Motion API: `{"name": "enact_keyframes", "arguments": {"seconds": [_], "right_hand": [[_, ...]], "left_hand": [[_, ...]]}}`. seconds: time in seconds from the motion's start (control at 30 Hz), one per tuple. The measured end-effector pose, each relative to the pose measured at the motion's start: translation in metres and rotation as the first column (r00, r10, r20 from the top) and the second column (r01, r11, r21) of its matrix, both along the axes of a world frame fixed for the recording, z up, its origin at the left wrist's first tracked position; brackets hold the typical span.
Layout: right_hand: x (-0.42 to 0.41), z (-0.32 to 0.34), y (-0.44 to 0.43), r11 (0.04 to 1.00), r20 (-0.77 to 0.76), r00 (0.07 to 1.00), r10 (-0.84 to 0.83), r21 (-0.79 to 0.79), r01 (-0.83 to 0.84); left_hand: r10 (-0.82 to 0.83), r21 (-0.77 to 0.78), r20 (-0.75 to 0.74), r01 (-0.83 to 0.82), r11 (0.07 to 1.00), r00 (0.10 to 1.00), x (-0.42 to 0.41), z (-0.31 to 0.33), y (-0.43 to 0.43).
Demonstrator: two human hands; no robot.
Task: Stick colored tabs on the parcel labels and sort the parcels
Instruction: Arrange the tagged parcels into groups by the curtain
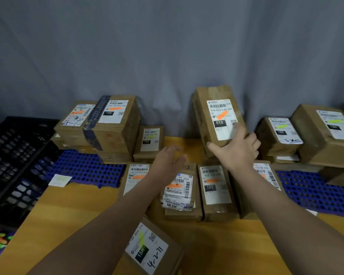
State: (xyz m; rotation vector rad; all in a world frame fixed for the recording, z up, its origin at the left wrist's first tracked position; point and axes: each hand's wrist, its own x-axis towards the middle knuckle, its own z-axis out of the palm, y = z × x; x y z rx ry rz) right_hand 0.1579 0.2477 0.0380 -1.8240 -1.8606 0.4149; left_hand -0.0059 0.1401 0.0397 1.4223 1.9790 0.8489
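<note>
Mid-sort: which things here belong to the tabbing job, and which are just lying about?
Job: right hand gripping parcel 010; left hand; parcel 122; parcel 15H; coloured tabs.
Lying about: black crate; blue perforated mat; grey curtain.

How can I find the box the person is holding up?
Look at the grey curtain behind the wooden table. In front of it, near the middle, the right hand grips a brown parcel tilted up. Its label reads 010 with an orange tab; it alone is in a hand.

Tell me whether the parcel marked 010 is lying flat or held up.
Held up and tilted: the right hand grips the 010 parcel by its lower end, label facing the camera.
</note>
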Motion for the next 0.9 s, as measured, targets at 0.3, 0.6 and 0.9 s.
{"name": "enact_keyframes", "arguments": {"seconds": [0.3, 0.6, 0.9], "right_hand": [[-0.071, 0.032, -0.066, 0.955, -0.450, 0.846, 0.286, 0.065, -0.288], [-0.198, 0.048, -0.101, 0.783, -0.482, 0.632, 0.607, 0.230, -0.578], [-0.331, 0.040, -0.132, 0.772, -0.356, 0.690, 0.630, 0.193, -0.605]], "left_hand": [[-0.017, 0.188, 0.674, -0.150, 0.971, 0.739, -0.018, 0.037, -0.030], [0.134, 0.281, 0.675, -0.421, 0.862, 0.725, -0.166, 0.053, -0.067], [0.295, 0.233, 0.756, -0.663, 0.712, 0.583, -0.336, 0.043, -0.118]]}}
